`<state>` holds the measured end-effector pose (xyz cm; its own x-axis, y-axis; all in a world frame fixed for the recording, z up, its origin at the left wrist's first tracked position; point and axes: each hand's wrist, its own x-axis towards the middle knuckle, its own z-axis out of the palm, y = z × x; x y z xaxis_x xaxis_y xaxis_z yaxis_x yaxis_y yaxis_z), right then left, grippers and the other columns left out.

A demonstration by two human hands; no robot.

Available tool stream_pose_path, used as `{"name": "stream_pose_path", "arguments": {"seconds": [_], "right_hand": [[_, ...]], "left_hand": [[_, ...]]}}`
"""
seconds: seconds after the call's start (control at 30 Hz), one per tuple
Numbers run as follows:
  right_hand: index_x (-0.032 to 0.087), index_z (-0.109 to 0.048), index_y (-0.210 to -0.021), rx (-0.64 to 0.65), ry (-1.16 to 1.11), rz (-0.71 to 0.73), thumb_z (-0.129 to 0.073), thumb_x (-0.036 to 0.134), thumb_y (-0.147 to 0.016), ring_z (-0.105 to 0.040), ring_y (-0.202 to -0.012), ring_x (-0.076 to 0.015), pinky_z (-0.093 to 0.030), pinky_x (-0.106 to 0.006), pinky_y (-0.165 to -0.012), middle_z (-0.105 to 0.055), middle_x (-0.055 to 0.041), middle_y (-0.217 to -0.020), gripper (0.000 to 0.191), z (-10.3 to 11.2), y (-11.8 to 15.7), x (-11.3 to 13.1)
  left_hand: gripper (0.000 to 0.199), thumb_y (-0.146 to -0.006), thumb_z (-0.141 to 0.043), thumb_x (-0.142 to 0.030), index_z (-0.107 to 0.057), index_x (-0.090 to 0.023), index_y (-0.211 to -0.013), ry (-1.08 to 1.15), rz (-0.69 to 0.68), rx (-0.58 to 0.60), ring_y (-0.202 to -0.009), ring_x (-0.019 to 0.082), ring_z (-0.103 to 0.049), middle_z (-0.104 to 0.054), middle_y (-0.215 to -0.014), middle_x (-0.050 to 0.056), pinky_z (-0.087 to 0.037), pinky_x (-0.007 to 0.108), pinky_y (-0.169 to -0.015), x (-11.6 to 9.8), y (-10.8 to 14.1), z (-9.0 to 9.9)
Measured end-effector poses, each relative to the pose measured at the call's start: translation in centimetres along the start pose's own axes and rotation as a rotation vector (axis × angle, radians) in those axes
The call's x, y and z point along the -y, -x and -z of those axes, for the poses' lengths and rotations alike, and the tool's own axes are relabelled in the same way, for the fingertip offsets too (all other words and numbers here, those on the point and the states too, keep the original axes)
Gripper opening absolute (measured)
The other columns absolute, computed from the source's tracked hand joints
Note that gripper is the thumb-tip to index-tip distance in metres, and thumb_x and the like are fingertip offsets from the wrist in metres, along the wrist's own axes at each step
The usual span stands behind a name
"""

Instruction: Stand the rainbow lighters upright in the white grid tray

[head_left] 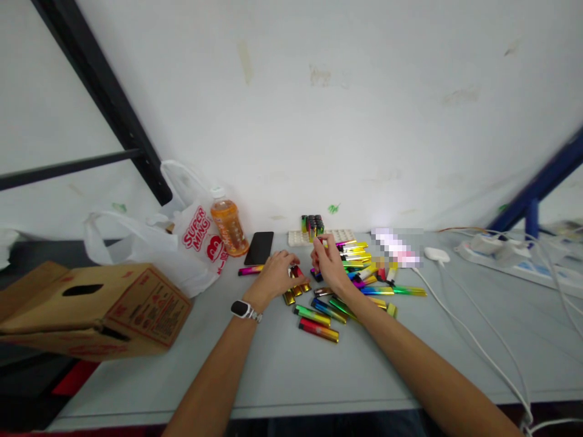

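Shiny lighters in rainbow and gold colours lie in a loose pile (364, 290) around my hands. My left hand (276, 273), with a watch on its wrist, curls its fingers and thumb around a few lighters (298, 290), whose gold ends point towards me. My right hand (328, 262) is closed just to the right, its fingers pinched on a lighter that they mostly hide. Behind it, a block of upright lighters (312, 224) with dark tops stands at a pale tray (296, 238). A red and gold lighter (319, 330) rests nearest to me.
A black phone (259, 248), a bottle of orange drink (229, 223) and a white plastic bag (195, 243) stand or lie to the left, with a cardboard box (100, 309) in front. On the right are white cables (455, 315), a charger (436, 255) and a power strip (510, 261).
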<state>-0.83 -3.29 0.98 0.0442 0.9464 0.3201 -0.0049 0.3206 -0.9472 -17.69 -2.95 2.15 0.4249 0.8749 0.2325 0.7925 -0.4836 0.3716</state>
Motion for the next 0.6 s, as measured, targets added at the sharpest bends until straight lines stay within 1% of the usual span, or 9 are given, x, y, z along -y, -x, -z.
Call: {"name": "stream_pose_path", "arguments": {"seconds": [0.07, 0.1, 0.13, 0.2, 0.27, 0.33, 0.37, 0.43, 0.6], "right_hand": [[0.026, -0.044, -0.106, 0.058, -0.017, 0.032, -0.047, 0.058, -0.094, -0.051, -0.051, -0.0129, -0.044, -0.026, -0.053, -0.053, 0.0083, -0.064, 0.034, 0.3, -0.3, 0.2], [0.025, -0.047, -0.104, 0.082, 0.019, 0.076, -0.049, 0.056, -0.094, -0.057, -0.059, -0.0139, -0.048, -0.028, -0.06, -0.058, 0.0058, -0.069, 0.032, 0.5, -0.5, 0.3], [0.024, -0.051, -0.101, 0.089, 0.085, 0.131, -0.052, 0.054, -0.093, -0.061, -0.068, -0.0151, -0.05, -0.03, -0.068, -0.062, 0.0026, -0.076, 0.03, 0.7, -0.9, 0.5], [0.021, -0.059, -0.093, 0.057, 0.264, 0.228, -0.06, 0.05, -0.088, -0.062, -0.084, -0.0178, -0.049, -0.033, -0.079, -0.066, -0.0028, -0.089, 0.029, 1.2, -2.0, 0.9], [0.02, -0.065, -0.09, 0.019, 0.415, 0.27, -0.067, 0.048, -0.083, -0.061, -0.084, -0.019, -0.048, -0.034, -0.078, -0.066, -0.0043, -0.091, 0.029, 1.6, -3.6, 1.4], [0.019, -0.066, -0.091, 0.074, 0.494, 0.272, -0.066, 0.043, -0.083, -0.06, -0.077, -0.0186, -0.048, -0.033, -0.076, -0.067, -0.003, -0.083, 0.025, 1.8, -5.5, 1.9], [0.019, -0.067, -0.095, 0.102, 0.524, 0.289, -0.065, 0.039, -0.084, -0.061, -0.077, -0.0185, -0.048, -0.033, -0.077, -0.069, -0.0031, -0.084, 0.022, 1.9, -6.5, 2.2], [0.019, -0.066, -0.103, 0.159, 0.622, 0.336, -0.063, 0.029, -0.084, -0.062, -0.08, -0.0187, -0.047, -0.034, -0.081, -0.072, -0.0042, -0.091, 0.022, 1.8, -8.5, 2.5], [0.02, -0.069, -0.101, 0.204, 1.056, 0.397, -0.06, 0.023, -0.086, -0.06, -0.095, -0.0257, -0.036, -0.041, -0.092, -0.073, -0.0071, -0.092, 0.017, 1.2, -11.8, 2.3]], "left_hand": [[0.042, -0.081, -0.07, -0.055, -0.069, -0.018, -0.102, -0.048, 0.015, 0.003, -0.101, 0.03, -0.062, -0.067, -0.103, 0.011, -0.046, 0.04, -0.086, 0.0, 0.0, -0.1], [0.044, -0.082, -0.068, -0.056, -0.069, -0.018, -0.103, -0.072, 0.025, 0.002, -0.103, 0.031, -0.061, -0.067, -0.104, 0.011, -0.045, 0.041, -0.087, 0.0, 0.0, -0.1], [0.045, -0.083, -0.067, -0.058, -0.069, -0.018, -0.103, -0.092, 0.035, -0.001, -0.104, 0.032, -0.061, -0.067, -0.105, 0.012, -0.045, 0.042, -0.087, -0.1, 0.0, -0.2], [0.048, -0.082, -0.066, -0.061, -0.069, -0.018, -0.101, -0.125, 0.058, -0.014, -0.105, 0.033, -0.06, -0.066, -0.104, 0.012, -0.044, 0.043, -0.088, -0.2, 0.1, -0.2], [0.048, -0.08, -0.067, -0.064, -0.07, -0.019, -0.098, -0.147, 0.076, -0.038, -0.105, 0.034, -0.059, -0.066, -0.103, 0.012, -0.043, 0.043, -0.088, -0.4, 0.2, -0.2], [0.049, -0.079, -0.068, -0.065, -0.07, -0.019, -0.094, -0.154, 0.091, -0.059, -0.105, 0.034, -0.059, -0.066, -0.101, 0.012, -0.043, 0.043, -0.089, -0.4, 0.2, -0.2], [0.049, -0.078, -0.068, -0.065, -0.07, -0.019, -0.093, -0.152, 0.095, -0.068, -0.105, 0.034, -0.059, -0.066, -0.1, 0.012, -0.042, 0.043, -0.089, -0.4, 0.2, -0.3], [0.049, -0.078, -0.068, -0.066, -0.071, -0.019, -0.091, -0.137, 0.094, -0.087, -0.104, 0.034, -0.058, -0.066, -0.099, 0.013, -0.041, 0.044, -0.09, -0.3, 0.2, -0.4], [0.05, -0.078, -0.068, -0.067, -0.07, -0.019, -0.092, -0.101, 0.102, -0.097, -0.104, 0.035, -0.057, -0.065, -0.1, 0.013, -0.04, 0.044, -0.089, 0.3, -0.1, -1.1]]}}
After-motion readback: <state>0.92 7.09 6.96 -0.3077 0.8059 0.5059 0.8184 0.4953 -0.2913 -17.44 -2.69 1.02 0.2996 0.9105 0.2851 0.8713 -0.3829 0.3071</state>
